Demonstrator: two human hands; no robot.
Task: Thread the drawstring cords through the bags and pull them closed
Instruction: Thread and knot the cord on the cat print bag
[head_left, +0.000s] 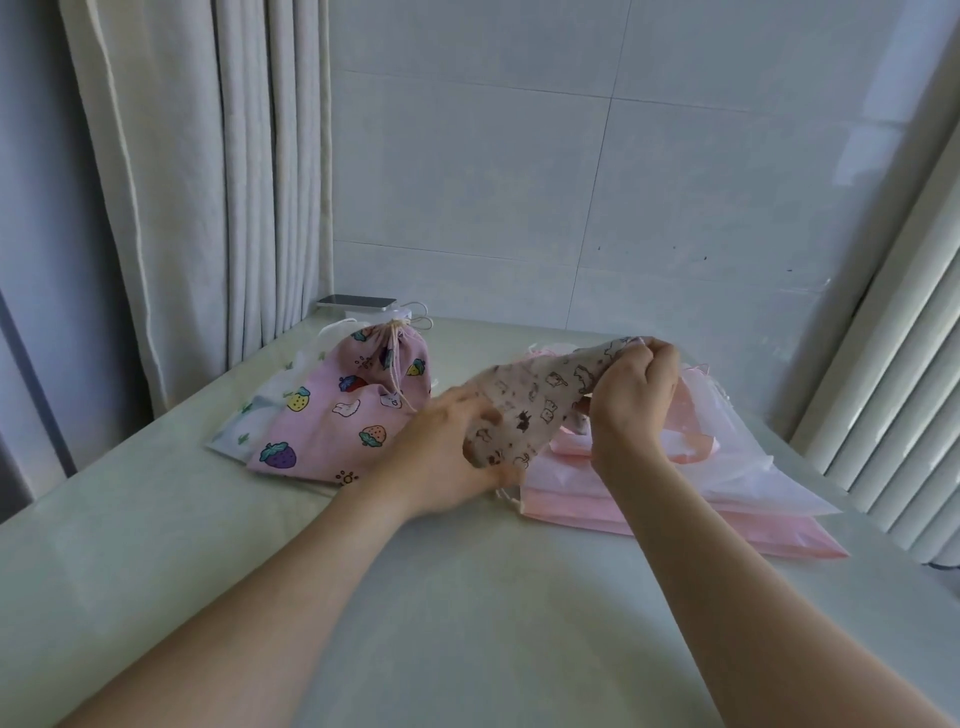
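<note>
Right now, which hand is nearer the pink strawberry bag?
Left. The left hand sits just beside the pink strawberry bag, at its right edge, holding the beige printed bag. The right hand grips that bag's top, farther right.

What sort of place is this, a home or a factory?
Most likely a room at home: long curtains on the left, a white tiled wall behind the pale table, and what looks like a phone by the wall.
</note>
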